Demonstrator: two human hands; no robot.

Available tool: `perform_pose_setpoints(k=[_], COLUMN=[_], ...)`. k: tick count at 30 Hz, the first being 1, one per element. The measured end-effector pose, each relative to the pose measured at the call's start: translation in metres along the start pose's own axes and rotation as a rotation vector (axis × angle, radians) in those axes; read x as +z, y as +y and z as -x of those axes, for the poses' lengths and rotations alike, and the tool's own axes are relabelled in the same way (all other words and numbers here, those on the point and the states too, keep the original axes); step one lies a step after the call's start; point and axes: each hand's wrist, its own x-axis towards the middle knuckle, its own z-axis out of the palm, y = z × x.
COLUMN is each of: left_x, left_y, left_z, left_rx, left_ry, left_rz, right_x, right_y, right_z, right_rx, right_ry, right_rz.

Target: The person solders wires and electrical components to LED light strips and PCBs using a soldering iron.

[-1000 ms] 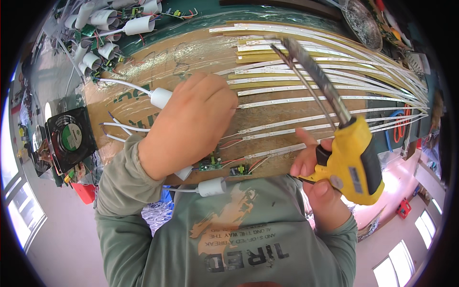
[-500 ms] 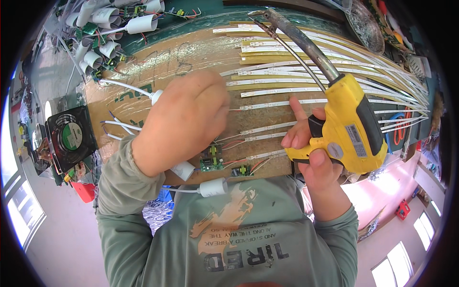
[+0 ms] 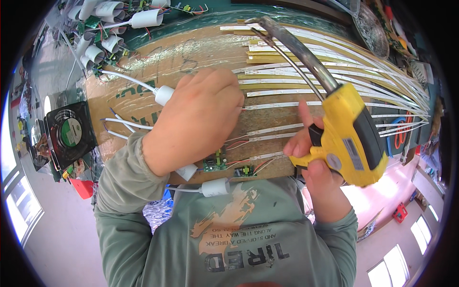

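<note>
My left hand is closed, knuckles up, over the middle of the brown board. Its fingertips are at the end of a white LED strip; what they pinch is hidden. A white cylindrical lamp cap with a white cable sticks out beside that hand. My right hand grips a yellow soldering gun by its handle, thumb underneath. One finger of it stretches out toward the strip. The gun's long metal barrel slants up and left above the strips. Near my body lie small green circuit boards wired to strips, with another white cap.
Many LED strips fan out to the right. A heap of white caps and circuit boards fills the far left. A black fan stands at the left edge. A metal dish sits far right, and loose white cables lie left of my wrist.
My left hand has shifted a little right and away from me. The soldering gun's barrel tip has dropped slightly nearer, still in my right hand. The view has drifted slightly.
</note>
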Motion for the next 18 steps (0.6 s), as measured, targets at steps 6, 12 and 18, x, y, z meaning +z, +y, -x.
perform_pose_setpoints(k=[6, 12, 18], left_x=[-0.001, -0.002, 0.0], left_y=[0.001, 0.001, -0.001], left_z=[0.003, 0.002, 0.002], left_rx=[-0.006, -0.004, 0.016], left_ry=[-0.002, -0.052, -0.037], left_rz=[-0.005, -0.04, -0.028], right_x=[-0.036, -0.06, -0.057], right_y=[0.013, 0.003, 0.009], right_z=[0.042, 0.071, 0.071], right_rx=[0.07, 0.233, 0.21], right_ry=[-0.054, -0.094, -0.013], right_rz=[0.03, 0.01, 0.055])
